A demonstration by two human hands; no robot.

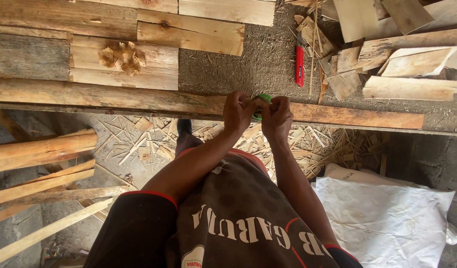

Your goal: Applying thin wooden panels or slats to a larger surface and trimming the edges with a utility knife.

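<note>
My left hand [238, 111] and my right hand [276, 116] meet at the front edge of a workbench, over a long wooden rail [139, 99]. Both hands close around a small green object [262, 99], which is mostly hidden by my fingers. What the green object is I cannot tell. A red utility knife [299, 64] lies on the bench just beyond my hands.
Wooden boards [124, 59] cover the left of the bench, with a pile of small wood chips [121, 57]. Offcuts and planks [387, 64] lie at the back right. Wood shavings [308, 144] litter the floor, white sacks [382, 218] lie right, long sticks [39, 168] left.
</note>
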